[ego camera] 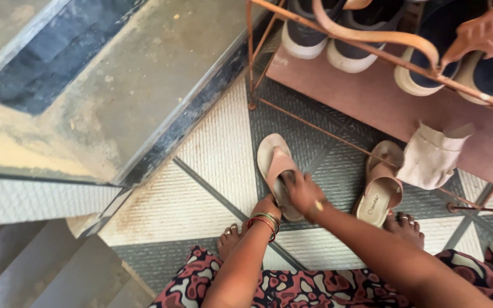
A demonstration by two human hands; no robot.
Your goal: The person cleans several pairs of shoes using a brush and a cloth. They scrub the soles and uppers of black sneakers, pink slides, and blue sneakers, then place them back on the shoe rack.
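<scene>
Two hands on one pink sandal (275, 165) lying on the tiled floor (218, 148) before the shoe rack (338, 31). Right hand (302, 193) fingers curled onto the strap; left hand (266, 205) gripping the heel end. Steady the heel, work the strap in short passes.

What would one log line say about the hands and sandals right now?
left hand: steadies beige sandal | right hand: on its strap | second sandal: beside shoe rack

Pinkish-beige sandal (276, 165) on floor (218, 148) tiled in cream and grey ribbed triangles. Beside the sandal: red, green and gold bangles (266, 220); below it, maroon, black and cream patterned dress (292, 288). Rust-coloured rack (338, 34) above.
</scene>
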